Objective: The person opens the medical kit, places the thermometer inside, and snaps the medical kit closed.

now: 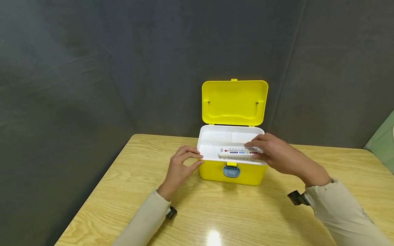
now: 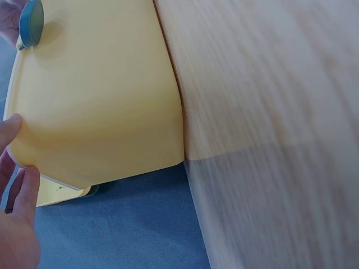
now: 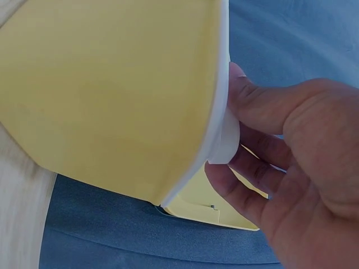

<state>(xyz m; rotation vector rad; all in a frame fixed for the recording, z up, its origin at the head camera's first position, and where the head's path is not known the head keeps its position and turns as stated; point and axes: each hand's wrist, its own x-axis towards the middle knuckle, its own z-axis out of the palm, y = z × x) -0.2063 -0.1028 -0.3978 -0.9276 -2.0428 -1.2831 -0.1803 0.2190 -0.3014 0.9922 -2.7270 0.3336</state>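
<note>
A yellow storage box stands on the table with its lid raised and a white tray at its top. My left hand pinches the rim at the front left corner, thumb against the outside. Over the front right of the tray, my right hand holds the right end of a flat white thermometer between thumb and fingers. Printed scales, a red dot and coloured labels face up on it. In the right wrist view, the thermometer's white end shows beside the box rim, partly behind the fingers.
A grey-blue latch hangs on the box front. The wooden table reaches back to a dark cloth behind the box. A pale green object shows at the far right edge.
</note>
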